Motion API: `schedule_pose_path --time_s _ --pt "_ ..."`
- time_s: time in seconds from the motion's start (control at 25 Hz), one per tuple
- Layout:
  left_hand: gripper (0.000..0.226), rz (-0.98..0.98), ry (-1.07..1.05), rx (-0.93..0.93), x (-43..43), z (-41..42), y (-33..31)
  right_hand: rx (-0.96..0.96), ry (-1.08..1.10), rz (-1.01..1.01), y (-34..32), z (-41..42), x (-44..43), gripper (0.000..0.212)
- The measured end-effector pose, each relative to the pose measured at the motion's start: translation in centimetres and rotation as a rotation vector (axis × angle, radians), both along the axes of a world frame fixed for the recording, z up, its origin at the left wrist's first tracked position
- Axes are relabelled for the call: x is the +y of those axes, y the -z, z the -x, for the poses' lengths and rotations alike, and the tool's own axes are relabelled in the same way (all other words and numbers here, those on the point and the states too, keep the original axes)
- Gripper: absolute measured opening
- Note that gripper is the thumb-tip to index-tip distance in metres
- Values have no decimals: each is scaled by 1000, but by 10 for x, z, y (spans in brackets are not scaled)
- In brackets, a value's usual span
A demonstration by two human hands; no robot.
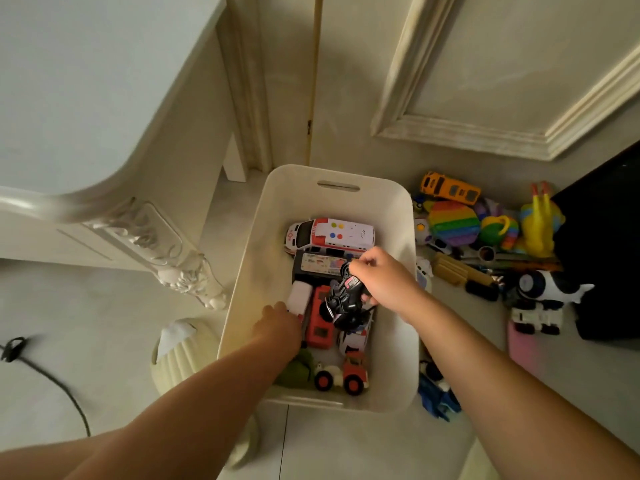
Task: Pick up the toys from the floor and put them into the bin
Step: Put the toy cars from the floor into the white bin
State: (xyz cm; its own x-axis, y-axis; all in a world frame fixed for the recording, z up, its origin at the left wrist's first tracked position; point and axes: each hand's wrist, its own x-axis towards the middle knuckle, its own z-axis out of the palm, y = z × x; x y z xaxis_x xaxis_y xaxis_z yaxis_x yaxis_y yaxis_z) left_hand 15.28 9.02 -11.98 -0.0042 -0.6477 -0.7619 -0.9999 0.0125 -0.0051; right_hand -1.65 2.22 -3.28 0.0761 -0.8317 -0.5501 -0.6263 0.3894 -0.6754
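A white plastic bin [388, 209] stands on the floor below me, holding several toy vehicles, among them a white ambulance [330, 234] and a red truck [320, 318]. My right hand [382, 277] is inside the bin, shut on a black toy car [346, 299] held just above the others. My left hand [278, 325] reaches down into the bin's left side, touching a white and pink toy [299, 297]; its fingers are hidden. More toys lie on the floor right of the bin: an orange bus [450, 188], a rainbow pop toy [453, 223], a yellow figure [538, 226].
An ornate white table leg [180, 268] stands left of the bin. A pleated cream lamp shade [180, 351] and a black cable [52, 375] lie at the lower left. A black and white toy [550, 289], a white truck [535, 320] and blue pieces [436, 396] are on the right floor.
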Motion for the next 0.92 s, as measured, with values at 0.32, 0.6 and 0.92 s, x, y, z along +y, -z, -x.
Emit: schedule_pose_path --time_s 0.32,0.6,0.92 --pt "34 422 -1148 622 -29 -16 -52 -49 123 -28 19 -52 -14 18" --pt "32 388 -1281 789 -26 -4 -57 -64 199 -230 28 -119 -53 22" --pt "59 364 -871 427 -28 1 -18 42 -208 25 70 -104 -28 41"
